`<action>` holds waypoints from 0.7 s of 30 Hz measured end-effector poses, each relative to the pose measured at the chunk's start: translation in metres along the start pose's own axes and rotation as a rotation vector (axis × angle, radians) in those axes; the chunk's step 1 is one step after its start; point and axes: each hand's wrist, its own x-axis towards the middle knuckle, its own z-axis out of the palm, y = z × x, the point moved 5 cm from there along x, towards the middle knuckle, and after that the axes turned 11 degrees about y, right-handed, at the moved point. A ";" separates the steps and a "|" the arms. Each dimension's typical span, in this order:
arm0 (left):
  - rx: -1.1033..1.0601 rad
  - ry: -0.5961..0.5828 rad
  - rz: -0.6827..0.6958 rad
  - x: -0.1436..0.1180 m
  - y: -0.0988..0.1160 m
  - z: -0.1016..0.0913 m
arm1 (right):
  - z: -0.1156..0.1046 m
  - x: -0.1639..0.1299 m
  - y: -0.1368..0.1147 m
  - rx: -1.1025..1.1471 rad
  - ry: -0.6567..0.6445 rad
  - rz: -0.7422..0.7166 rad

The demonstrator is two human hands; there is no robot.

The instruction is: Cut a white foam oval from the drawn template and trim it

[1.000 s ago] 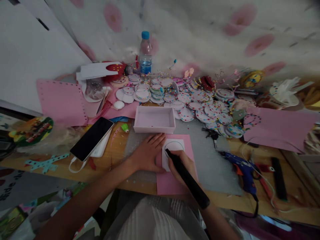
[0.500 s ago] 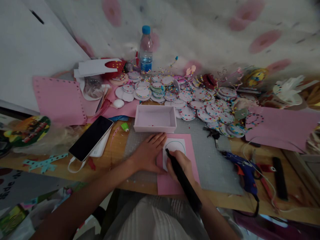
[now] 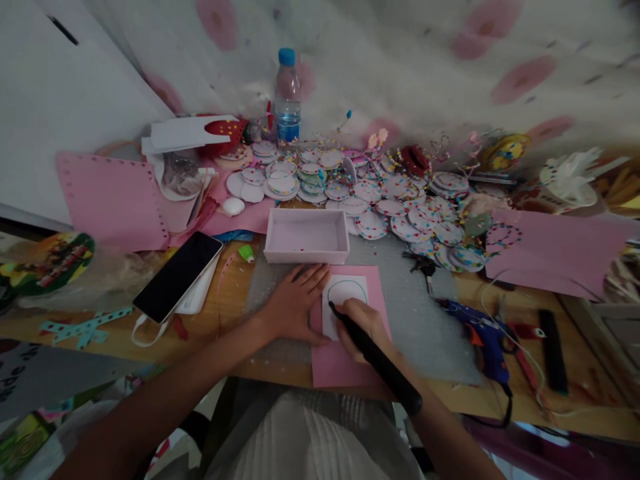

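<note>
My right hand [image 3: 367, 327] grips a thick black marker pen [image 3: 383, 360], its tip resting on a small white sheet of paper [image 3: 334, 325]. On that paper runs a curved green outline, round at the top; my right hand hides its lower right part. My left hand [image 3: 295, 303] lies flat with fingers spread, its fingertips and thumb along the left edge of the white paper. Under the white paper is a larger pink sheet [image 3: 325, 368]. Just beyond my hands stands an open white box [image 3: 307, 256], with tiny specks inside.
Behind the box spreads a heap of white discs with coloured beads [image 3: 370, 225]. A water bottle [image 3: 287, 97] stands at the back. To the left lies a phone [image 3: 179, 277] on a white power bank; to the right are keys [image 3: 423, 265] and a blue glue gun [image 3: 480, 327].
The pen's tip has moved slightly down the left side of the outline, and its back end has swung outward to the right. My left hand stays on the paper; the view shifts a little.
</note>
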 end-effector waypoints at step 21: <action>0.012 -0.010 -0.006 0.001 0.001 -0.001 | -0.014 0.006 0.016 0.166 -0.123 -0.042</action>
